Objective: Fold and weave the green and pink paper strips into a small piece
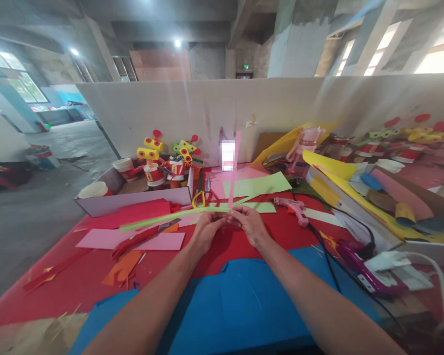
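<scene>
My left hand (208,230) is closed, its fingers pinching the end of a long light-green paper strip (166,217) that reaches out to the left. Close beside it, my right hand (250,225) pinches the lower end of a pink paper strip (234,172), which stands upright. The two strips meet between my fingertips; whether they are stuck together is hidden. Behind my hands lie scissors (207,193) with yellow and red handles and sheets of light-green paper (261,185). A pink glue gun (296,211) rests to the right of my right hand.
A box (140,201) at the left holds paper-cup figures (155,173) and cups. Pink card (96,238) and a red-handled cutter (140,239) lie left. At the right are a purple power strip (370,271), cables and a box of coloured paper (377,231). Blue sheets (240,296) cover the near edge.
</scene>
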Available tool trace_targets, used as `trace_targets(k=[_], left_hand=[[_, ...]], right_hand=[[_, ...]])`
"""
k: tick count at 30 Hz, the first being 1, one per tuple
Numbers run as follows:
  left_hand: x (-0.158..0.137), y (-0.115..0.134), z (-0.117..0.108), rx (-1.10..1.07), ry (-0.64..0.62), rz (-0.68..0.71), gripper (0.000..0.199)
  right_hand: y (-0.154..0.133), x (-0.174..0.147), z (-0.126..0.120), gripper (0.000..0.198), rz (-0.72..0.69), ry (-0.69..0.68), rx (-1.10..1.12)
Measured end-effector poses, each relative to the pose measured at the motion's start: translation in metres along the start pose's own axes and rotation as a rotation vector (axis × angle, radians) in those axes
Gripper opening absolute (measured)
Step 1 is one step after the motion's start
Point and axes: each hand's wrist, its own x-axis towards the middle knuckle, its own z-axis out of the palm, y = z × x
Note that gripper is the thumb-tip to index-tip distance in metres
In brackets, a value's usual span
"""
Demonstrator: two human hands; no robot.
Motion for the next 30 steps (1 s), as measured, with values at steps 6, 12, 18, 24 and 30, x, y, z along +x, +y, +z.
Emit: trace_targets(k=[6,12,18,24,30], left_hand=[[0.0010,-0.0030,-0.0033,-0.027,0.111,0.023,0.033],[0.0022,-0.0045,-0.0053,0.050,0.153,0.034,0.031],[0.0015,-0.0022,-0.0022,0.014,0.125,0.050,0.029],[0.0031,-0.0054,-0.0036,-0.002,0.137,0.039,0.028],[0.0026,-0.0011,-0.0032,0.122,0.106,0.057,0.033]], right_hand=[[0.0014,-0.0026,-0.0002,0.042,0.043,-0.080,-0.032],[0.0024,-0.0023,-0.0022,0.044,0.068,-0.125,-0.036],[0.0051,-0.0012,-0.0022,0.045,0.030,-0.081,-0.071],[0.0061,-0.0006,-0.0020,0.046,0.017,-0.059,-0.077],[0.0036,-0.0006,-0.0011,0.045,-0.022,-0.046,-0.144]])
